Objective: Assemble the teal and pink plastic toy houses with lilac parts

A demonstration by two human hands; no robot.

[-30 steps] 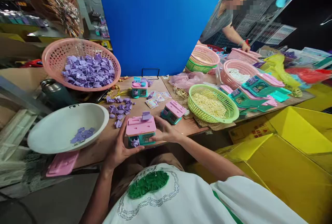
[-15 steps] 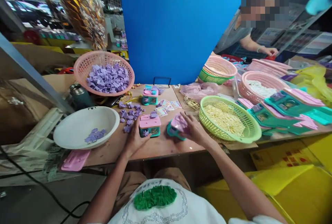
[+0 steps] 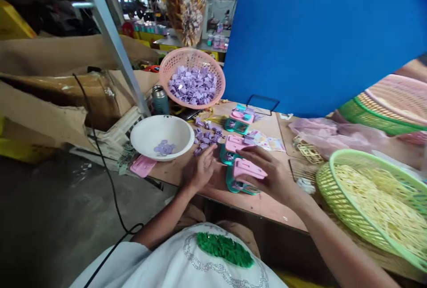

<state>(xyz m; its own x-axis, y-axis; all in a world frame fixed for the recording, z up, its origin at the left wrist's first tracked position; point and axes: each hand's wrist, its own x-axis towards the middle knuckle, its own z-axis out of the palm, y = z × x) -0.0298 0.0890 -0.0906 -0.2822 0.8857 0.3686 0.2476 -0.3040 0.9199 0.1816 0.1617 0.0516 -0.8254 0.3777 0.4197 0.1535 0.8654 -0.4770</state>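
My right hand is closed over a pink-topped teal toy box near the front edge of the wooden table. Just behind that box stands a second toy box of the same kind. My left hand lies on the table to the left of this second box, fingers stretched out and holding nothing, with its fingertips beside loose purple pieces. A third toy box stands further back.
A white bowl with a few purple pieces and a pink lid are at the left. A pink basket of purple pieces, a flask, stickers and a blue board are behind; a green basket is at the right.
My view has swung left. My right hand has brought its toy box toward the front edge. My left hand has let go of the other box and rests beside it.
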